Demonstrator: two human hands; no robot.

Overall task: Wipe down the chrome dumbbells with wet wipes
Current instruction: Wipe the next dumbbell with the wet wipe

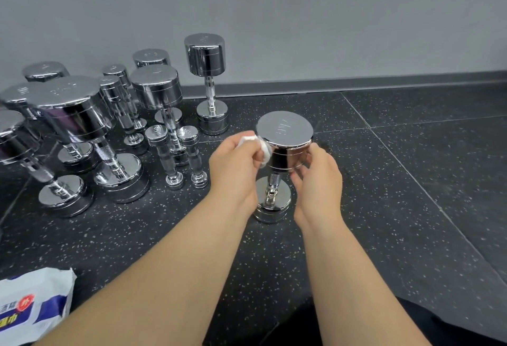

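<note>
Now left hand (236, 159) pinches wipe (258, 145) against dumbbell (284, 137) head; right hand (318, 175) grips opposite side.

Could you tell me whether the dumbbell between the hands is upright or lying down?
Upright: the dumbbell stands on its lower head on the floor, upper head facing up.

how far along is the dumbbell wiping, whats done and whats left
Done: cannot tell; every dumbbell shines alike. In hand: the front dumbbell stands upright, apart from the rest, with a bunched wipe held against the side of its top head. Left: probably its handle and lower head, plus any of the dumbbell cluster at left not yet wiped. The wipe pack lies at near left.
</note>
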